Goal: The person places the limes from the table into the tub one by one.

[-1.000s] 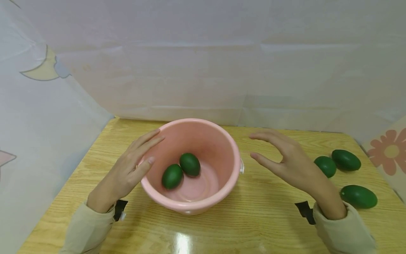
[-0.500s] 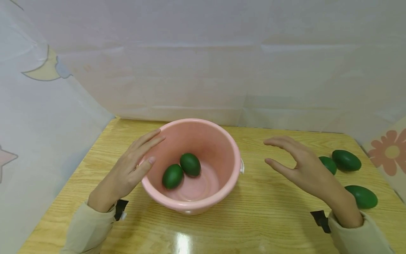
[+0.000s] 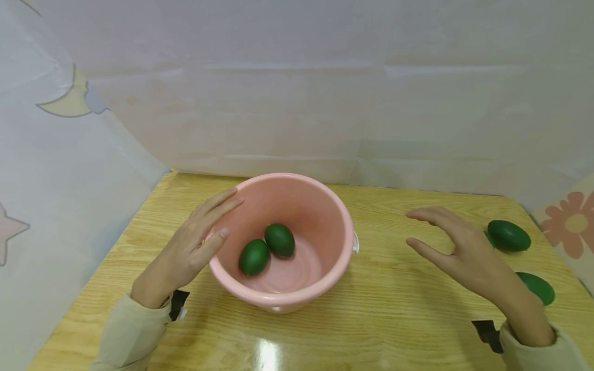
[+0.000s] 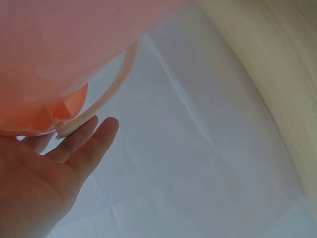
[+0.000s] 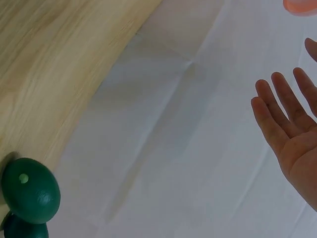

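A pink bucket (image 3: 325, 278) stands on the table with two dark green avocados (image 3: 254, 257) lying in its bottom. At its left rim rests my left hand (image 3: 187, 247), fingers extended over the edge and thumb pointing inward. From the left wrist view, fingers of this hand reach beside the end of the pale bucket handle (image 4: 114, 87). My right hand (image 3: 468, 252) hovers to the right of the bucket, holding nothing, with thumb and fingers spread apart. Behind it lie more avocados: one at the back right (image 3: 509, 236), another nearer (image 3: 538, 287), and one almost hidden by the hand.
The wooden table (image 3: 380, 319) ends at a pale cloth backdrop (image 3: 297, 103) behind and on both sides. A white handle fitting (image 3: 356, 242) sticks out at the bucket's right. In the right wrist view, an avocado (image 5: 30, 191) with a light stem spot lies near the table edge.
My right hand has moved right and slightly toward me, away from the bucket, covering more of the loose avocados. The left hand and the bucket have stayed in place.
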Action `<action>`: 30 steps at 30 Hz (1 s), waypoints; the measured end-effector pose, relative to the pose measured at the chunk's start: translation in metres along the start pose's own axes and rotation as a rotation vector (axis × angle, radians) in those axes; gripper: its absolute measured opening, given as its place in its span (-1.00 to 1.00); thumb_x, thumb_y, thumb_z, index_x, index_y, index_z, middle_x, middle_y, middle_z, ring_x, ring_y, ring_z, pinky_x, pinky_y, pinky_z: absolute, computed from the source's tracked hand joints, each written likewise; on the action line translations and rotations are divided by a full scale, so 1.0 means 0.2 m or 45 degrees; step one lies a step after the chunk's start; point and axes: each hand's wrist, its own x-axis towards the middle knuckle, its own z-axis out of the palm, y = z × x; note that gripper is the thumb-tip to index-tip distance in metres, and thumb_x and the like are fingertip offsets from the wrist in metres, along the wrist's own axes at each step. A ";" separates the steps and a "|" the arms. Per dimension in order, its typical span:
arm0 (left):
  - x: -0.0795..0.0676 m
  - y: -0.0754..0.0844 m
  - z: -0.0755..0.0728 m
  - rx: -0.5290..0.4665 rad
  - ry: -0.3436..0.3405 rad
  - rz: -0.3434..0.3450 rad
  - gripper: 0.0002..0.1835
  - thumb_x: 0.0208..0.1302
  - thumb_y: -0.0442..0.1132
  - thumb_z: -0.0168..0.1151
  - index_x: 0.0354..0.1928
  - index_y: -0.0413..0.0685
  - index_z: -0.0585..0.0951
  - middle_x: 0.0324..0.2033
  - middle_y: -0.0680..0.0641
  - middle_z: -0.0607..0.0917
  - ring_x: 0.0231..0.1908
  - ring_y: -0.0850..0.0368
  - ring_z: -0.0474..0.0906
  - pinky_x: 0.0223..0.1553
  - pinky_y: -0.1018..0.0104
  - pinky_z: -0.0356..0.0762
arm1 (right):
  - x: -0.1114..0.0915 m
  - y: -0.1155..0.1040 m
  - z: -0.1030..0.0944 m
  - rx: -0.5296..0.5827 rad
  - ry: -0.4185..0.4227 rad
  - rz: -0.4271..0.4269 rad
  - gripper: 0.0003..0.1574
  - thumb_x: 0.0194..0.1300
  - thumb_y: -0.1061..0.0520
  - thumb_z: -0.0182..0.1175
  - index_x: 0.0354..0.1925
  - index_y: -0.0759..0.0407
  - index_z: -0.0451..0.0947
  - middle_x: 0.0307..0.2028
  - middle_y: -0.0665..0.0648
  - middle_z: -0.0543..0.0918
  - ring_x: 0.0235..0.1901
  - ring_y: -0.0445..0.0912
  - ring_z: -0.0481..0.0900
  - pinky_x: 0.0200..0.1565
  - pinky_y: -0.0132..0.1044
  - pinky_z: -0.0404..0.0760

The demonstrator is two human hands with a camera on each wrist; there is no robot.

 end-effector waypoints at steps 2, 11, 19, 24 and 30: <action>0.00 0.00 0.00 0.000 0.001 0.000 -0.44 0.42 -0.30 0.00 0.45 0.10 0.37 0.49 -0.03 0.26 0.48 -0.08 0.15 0.33 -0.31 0.14 | -0.02 0.01 -0.01 -0.023 0.002 0.013 -0.19 -0.02 0.29 0.51 0.24 0.01 0.54 0.12 0.13 0.64 0.16 -0.57 0.35 0.06 -0.75 0.27; 0.00 0.00 0.00 0.003 -0.005 -0.006 -0.44 0.43 -0.29 0.00 0.45 0.11 0.37 0.49 -0.03 0.25 0.48 -0.08 0.15 0.33 -0.32 0.15 | -0.09 0.05 -0.04 -0.065 -0.013 0.098 -0.18 0.04 0.22 0.50 0.28 -0.05 0.50 0.15 0.15 0.62 0.17 -0.58 0.31 -0.02 -0.71 0.27; 0.00 0.00 0.00 0.004 0.000 0.010 -0.44 0.42 -0.30 0.00 0.44 0.09 0.37 0.49 -0.04 0.26 0.47 -0.08 0.16 0.33 -0.30 0.15 | -0.13 0.08 -0.06 -0.076 0.010 0.137 -0.15 -0.01 0.24 0.52 0.27 -0.08 0.52 0.18 0.18 0.60 0.20 -0.68 0.18 0.02 -0.77 0.17; 0.00 0.00 0.00 0.004 0.004 0.012 -0.44 0.42 -0.30 0.00 0.44 0.09 0.37 0.49 -0.04 0.26 0.47 -0.07 0.16 0.33 -0.29 0.15 | -0.16 0.11 -0.07 -0.076 0.020 0.161 -0.15 0.00 0.24 0.52 0.27 -0.07 0.51 0.17 0.22 0.60 0.19 -0.71 0.15 0.04 -0.83 0.10; 0.00 0.00 0.00 0.010 0.002 0.006 -0.45 0.42 -0.30 0.01 0.44 0.09 0.38 0.49 -0.03 0.26 0.47 -0.08 0.17 0.33 -0.30 0.16 | -0.21 0.15 -0.08 -0.093 0.018 0.217 -0.19 0.02 0.21 0.51 0.26 -0.05 0.52 0.15 0.24 0.60 0.17 -0.73 0.14 -0.01 -0.83 0.11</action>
